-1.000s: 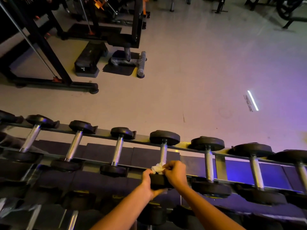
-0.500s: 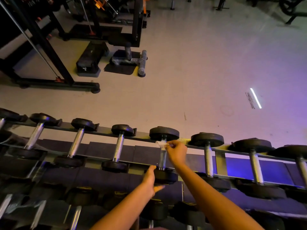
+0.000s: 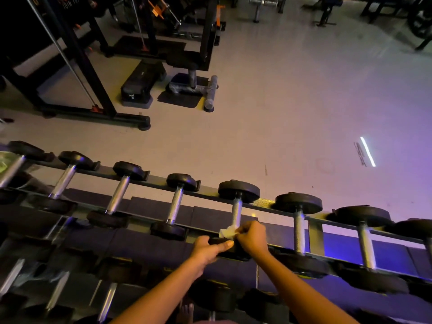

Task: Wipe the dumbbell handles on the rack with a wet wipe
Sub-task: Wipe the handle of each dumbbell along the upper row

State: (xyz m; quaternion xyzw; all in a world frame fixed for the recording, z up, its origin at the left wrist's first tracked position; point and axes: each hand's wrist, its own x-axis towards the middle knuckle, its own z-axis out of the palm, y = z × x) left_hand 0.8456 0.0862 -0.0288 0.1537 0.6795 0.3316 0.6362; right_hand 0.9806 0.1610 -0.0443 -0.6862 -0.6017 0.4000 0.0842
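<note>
Fingers (image 3: 243,229) of the right hand (image 3: 252,238) pinch the wet wipe (image 3: 227,233) against the handle (image 3: 236,211).

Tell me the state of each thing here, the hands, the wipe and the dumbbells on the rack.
Wipe: crumpled, pressed on the near end of the handle.
Dumbbell: lying across the rack, held at its near end.
Right hand: pinches the wipe.
Left hand: grips the dumbbell's near end.
Other dumbbells: lying on the rack, untouched.
</note>
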